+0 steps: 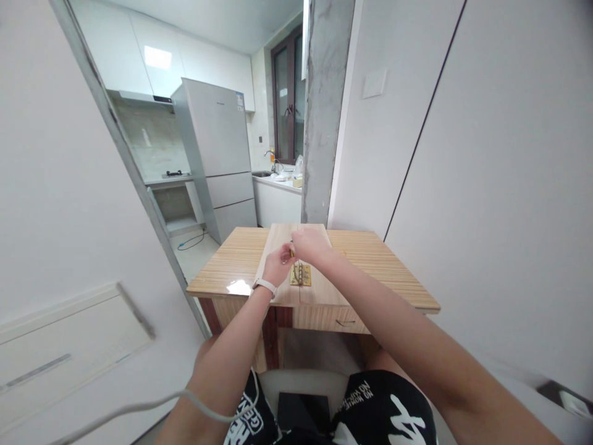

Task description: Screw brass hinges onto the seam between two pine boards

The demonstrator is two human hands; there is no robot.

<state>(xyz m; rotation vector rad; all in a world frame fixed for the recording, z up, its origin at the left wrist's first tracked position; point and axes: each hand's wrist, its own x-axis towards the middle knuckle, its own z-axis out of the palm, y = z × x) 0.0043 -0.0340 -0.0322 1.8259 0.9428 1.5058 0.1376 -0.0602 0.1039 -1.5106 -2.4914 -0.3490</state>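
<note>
Two pale wooden boards (281, 293) lie side by side on the table, their seam running away from me. A brass hinge (300, 275) lies across that seam near the front, its knuckle along the joint. Just beyond it, my left hand (278, 264) is closed, fingertips pinched at a small yellow and dark piece (291, 250) that is too hidden to name. My right hand (311, 243) is closed too, curled over the far part of the boards and touching the left fingertips. What its fingers hold is out of sight.
The wood-grain table (384, 266) has a drawer (331, 320) at the front. A white cable (162, 398) crosses by my left arm. Beyond are a grey fridge (225, 130), a sink counter (278, 201) and a concrete pillar edge (324, 111). White walls stand on both sides.
</note>
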